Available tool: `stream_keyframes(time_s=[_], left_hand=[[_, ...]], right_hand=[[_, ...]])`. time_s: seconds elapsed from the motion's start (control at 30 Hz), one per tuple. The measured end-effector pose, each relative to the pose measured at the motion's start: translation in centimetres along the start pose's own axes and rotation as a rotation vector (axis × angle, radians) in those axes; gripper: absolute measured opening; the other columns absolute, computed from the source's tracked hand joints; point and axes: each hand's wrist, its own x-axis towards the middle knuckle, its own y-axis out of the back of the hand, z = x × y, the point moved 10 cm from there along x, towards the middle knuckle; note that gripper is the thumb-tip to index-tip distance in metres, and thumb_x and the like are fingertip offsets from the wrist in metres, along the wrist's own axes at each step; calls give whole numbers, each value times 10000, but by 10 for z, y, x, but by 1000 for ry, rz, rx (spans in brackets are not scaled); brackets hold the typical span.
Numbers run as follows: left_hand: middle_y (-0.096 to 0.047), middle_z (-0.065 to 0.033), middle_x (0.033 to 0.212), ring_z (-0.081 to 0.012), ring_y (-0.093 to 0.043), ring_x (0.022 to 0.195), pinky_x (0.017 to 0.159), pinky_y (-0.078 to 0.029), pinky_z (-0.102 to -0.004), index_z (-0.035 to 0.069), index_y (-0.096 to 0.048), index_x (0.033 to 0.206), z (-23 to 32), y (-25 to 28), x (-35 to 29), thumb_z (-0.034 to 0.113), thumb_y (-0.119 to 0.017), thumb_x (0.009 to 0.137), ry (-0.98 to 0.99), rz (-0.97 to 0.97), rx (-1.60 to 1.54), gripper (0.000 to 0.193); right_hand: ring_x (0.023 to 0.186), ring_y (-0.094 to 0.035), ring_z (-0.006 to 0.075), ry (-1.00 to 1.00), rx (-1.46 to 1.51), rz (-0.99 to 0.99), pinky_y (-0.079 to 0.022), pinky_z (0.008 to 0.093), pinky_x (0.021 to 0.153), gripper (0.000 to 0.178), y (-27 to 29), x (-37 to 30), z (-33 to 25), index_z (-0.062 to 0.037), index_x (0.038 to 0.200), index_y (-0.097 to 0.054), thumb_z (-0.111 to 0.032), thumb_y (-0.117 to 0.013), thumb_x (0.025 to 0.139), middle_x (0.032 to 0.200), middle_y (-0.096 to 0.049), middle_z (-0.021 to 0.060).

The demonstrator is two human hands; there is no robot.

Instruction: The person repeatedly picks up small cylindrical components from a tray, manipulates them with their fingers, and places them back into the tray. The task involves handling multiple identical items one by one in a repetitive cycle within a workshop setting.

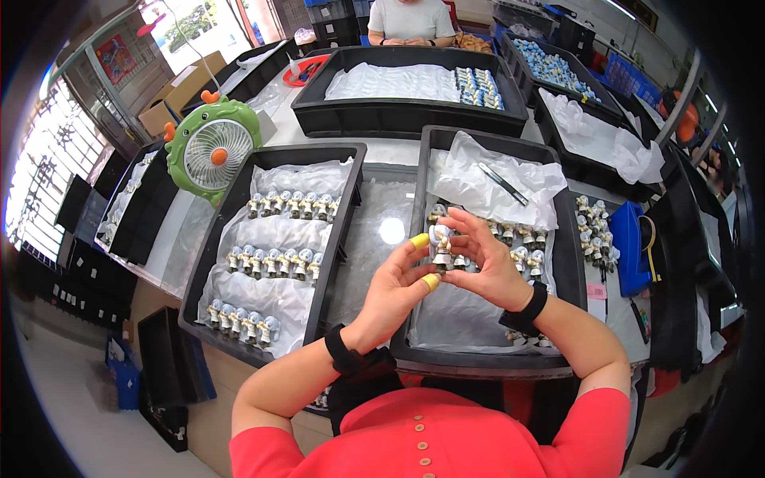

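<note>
Two hands meet over the right-hand black tray (567, 263): the left hand (392, 291), with yellow caps on thumb and forefinger, and the right hand (488, 267) both close around one small white figurine (440, 243), held upright just above the tray's rows. The work looks like a check or touch-up of a single piece; next it would need a steady turn or a careful set-down. At 9 o'clock another tray (209, 263) holds three rows. A green fan (212, 150) stands at 10 o'clock on the crowded tabletop (381, 227); another person sits at 12.
</note>
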Motion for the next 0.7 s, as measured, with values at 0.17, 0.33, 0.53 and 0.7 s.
stream_keyframes(time_s=[0.17, 0.33, 0.53, 0.7], left_hand=[[-437, -133, 1326, -185, -522, 1141, 964, -426, -304, 10, -346, 1368, -3, 2, 1, 10, -580, 861, -4, 3, 8, 558], [-446, -144, 1298, -176, -546, 1096, 940, -447, -309, 10, -345, 1361, -5, 4, 2, 30, -587, 869, 0, 17, -13, 549], [-455, -144, 1281, -168, -555, 1074, 920, -460, -305, 19, -329, 1362, -6, 5, 2, 40, -595, 872, 8, 26, -8, 558], [-431, -130, 1276, -166, -559, 1083, 891, -473, -276, 23, -309, 1365, -3, 0, 3, 51, -617, 872, -11, -14, -45, 582]], right_hand=[[1128, -515, 168, -58, 144, -8, -421, 326, 998, 881, -1, 0, 6, -121, 1436, -234, 64, -718, 724, 1381, -408, 117], [1111, -525, 166, -63, 183, -36, -433, 324, 987, 859, -4, 1, 6, -114, 1428, -251, 43, -723, 729, 1364, -421, 119], [1069, -557, 179, 10, 55, -35, -458, 326, 959, 807, -3, 0, 1, -98, 1403, -314, -6, -740, 723, 1315, -479, 109], [1063, -567, 231, 208, -260, -47, -477, 339, 920, 764, -8, -3, -23, -97, 1371, -369, 1, -734, 707, 1294, -491, 107]])
